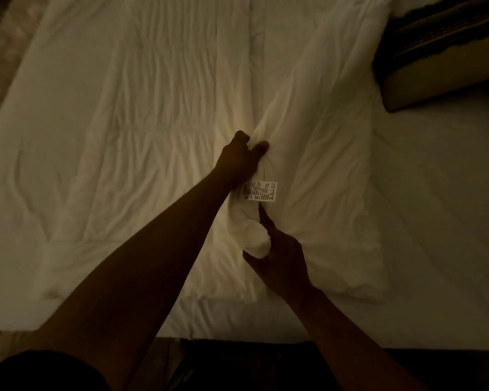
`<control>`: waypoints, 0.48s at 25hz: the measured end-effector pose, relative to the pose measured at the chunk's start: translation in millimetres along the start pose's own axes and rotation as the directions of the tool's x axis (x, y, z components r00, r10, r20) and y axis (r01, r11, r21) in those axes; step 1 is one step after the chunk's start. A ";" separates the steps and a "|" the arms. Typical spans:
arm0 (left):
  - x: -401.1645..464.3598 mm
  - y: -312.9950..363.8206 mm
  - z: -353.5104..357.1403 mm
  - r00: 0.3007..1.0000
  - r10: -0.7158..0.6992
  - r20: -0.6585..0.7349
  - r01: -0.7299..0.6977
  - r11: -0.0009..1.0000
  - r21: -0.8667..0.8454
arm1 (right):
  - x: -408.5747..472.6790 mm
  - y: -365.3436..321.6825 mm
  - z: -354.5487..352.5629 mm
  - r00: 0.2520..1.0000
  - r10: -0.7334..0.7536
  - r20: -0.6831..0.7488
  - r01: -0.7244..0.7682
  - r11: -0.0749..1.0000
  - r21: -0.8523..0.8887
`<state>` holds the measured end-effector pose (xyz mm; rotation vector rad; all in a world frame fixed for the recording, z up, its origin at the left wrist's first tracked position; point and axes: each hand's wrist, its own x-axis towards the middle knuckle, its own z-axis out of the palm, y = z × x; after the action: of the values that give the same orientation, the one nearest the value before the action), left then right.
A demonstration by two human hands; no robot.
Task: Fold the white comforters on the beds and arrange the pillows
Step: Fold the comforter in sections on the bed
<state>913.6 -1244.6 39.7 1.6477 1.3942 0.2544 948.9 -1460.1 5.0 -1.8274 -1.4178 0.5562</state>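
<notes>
White comforter (158,114), soft and creased in long ridges, lies spread across the bed (441,221), reaching its near edge. Left hand (239,160) pinches a raised fold, fingers partly buried in cloth. Right hand (283,259) grips a bunched corner beside a printed care label (261,191), its text unreadable. Dim light obscures a dark-patterned cushion (435,49) cut off at the bed's far right corner.

Head view, steeply down, close above bed (435,249)
</notes>
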 end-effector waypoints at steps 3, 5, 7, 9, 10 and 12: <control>1.3 -49.5 -73.8 0.999 0.015 -0.051 -0.015 1.000 0.007 | 11.6 -56.9 54.1 0.999 -0.043 0.027 0.045 0.997 -0.059; 1.8 -93.0 -122.8 0.997 0.051 -0.064 -0.052 0.999 -0.015 | 16.9 -95.8 90.3 0.996 -0.037 0.084 0.045 0.994 -0.097; -0.9 -136.8 -171.0 0.995 0.068 -0.076 -0.070 0.997 -0.025 | 20.5 -132.2 125.1 0.979 -0.012 0.202 0.035 0.993 -0.109; -6.7 -176.8 -214.9 0.993 0.037 -0.109 -0.040 0.999 -0.028 | 25.8 -167.5 162.5 0.948 -0.013 0.317 0.053 0.992 -0.118; -11.6 -195.8 -237.8 0.992 0.022 -0.124 -0.025 0.999 -0.025 | 28.6 -185.9 182.8 0.929 -0.014 0.369 0.061 0.991 -0.117; -22.8 -230.5 -283.8 0.988 -0.011 -0.156 0.012 1.000 0.002 | 32.8 -222.5 218.6 0.878 -0.011 0.479 0.063 0.994 -0.093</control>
<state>563.1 -1138.2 32.2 1.6507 1.5211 0.3814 661.3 -1340.8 42.4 -1.8136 -1.8329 0.9816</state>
